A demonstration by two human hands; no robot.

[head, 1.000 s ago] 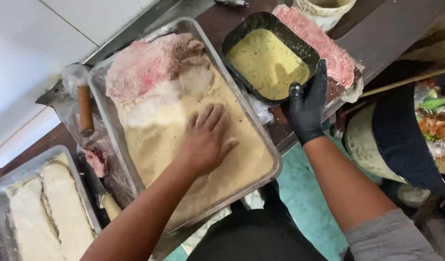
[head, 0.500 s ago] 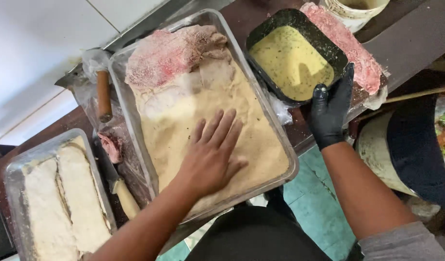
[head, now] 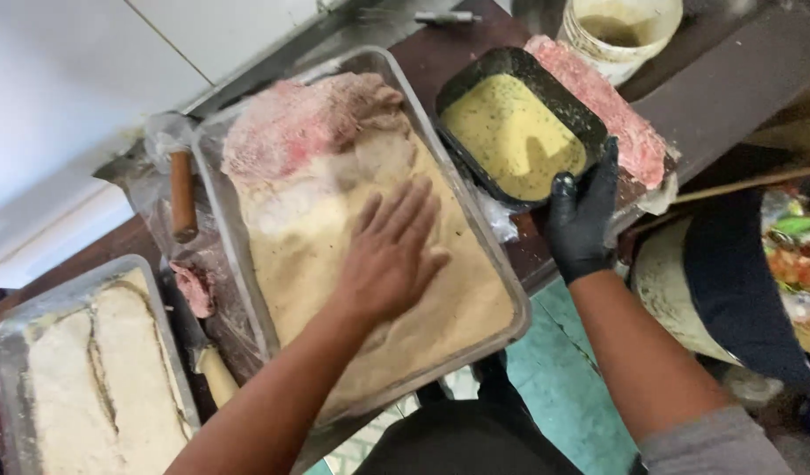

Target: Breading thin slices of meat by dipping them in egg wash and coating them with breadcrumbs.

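I see left hand (head: pixel 389 255) flat, fingers spread, pressing breadcrumbs (head: pixel 370 264) in steel tray (head: pixel 246 290) on dark wet counter (head: pixel 475 44); gloved right hand (head: pixel 581 220) grips black egg-wash tray (head: pixel 510 66) rim; white wall (head: pixel 62 79) behind

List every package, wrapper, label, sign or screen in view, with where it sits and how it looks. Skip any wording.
No labels, signs or screens show.
Clear plastic wrap: crumpled, left of the big metal tray under the left hand.
Clear plastic sheet: beneath the raw pink meat, right of the black tray of yellow batter gripped by the gloved right hand.
White tub: round, top edge, brownish liquid inside.
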